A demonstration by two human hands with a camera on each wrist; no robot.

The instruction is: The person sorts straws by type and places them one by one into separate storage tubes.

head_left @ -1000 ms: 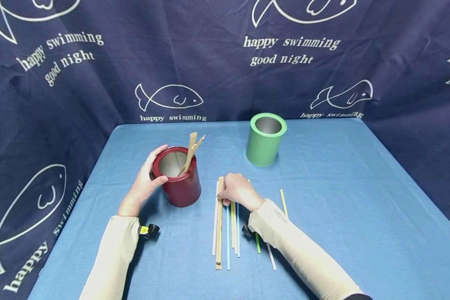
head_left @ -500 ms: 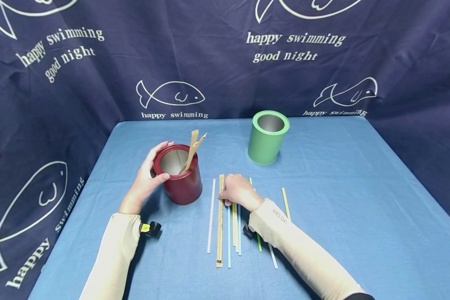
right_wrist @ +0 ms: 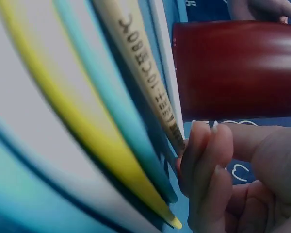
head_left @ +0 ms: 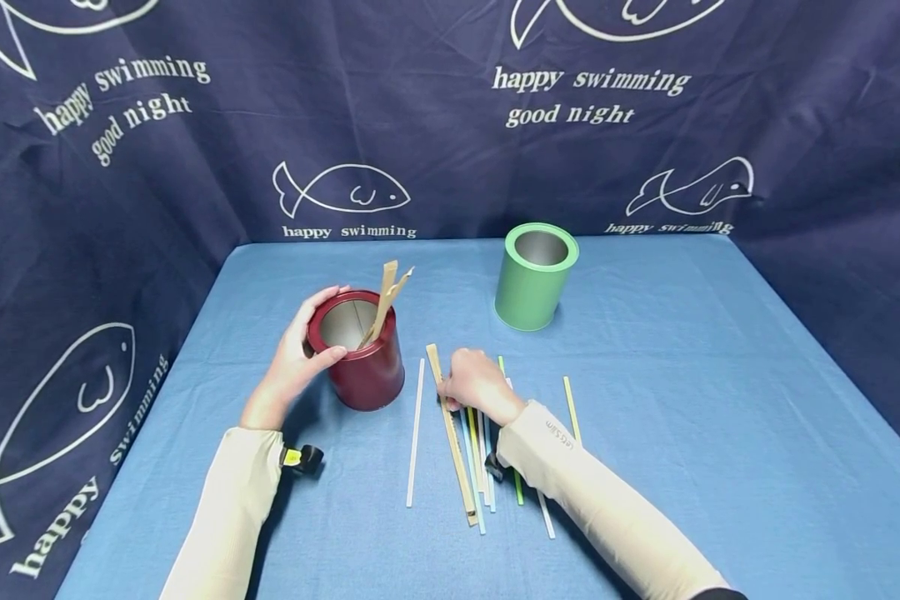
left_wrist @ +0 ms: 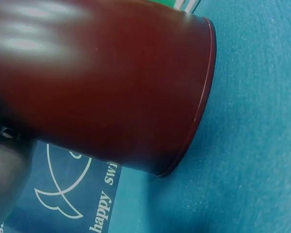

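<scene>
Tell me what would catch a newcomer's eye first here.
Probably the dark red can, left of centre, its rim held by the left hand, brown strips poking out. Next, the green can standing farther back. Then the right hand, pinching a brown strip beside thin coloured sticks.

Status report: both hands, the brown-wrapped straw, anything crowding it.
Left hand gripping red can. Right hand pinching brown-wrapped straw, slanted, apart from the can. Colored straws close along its right side.

- The place is looking like a draped booth; its actual room is hiding from view.
- Dark fish-printed curtains are hanging behind and at both sides.
- Plain blue cloth is covering the table.
</scene>
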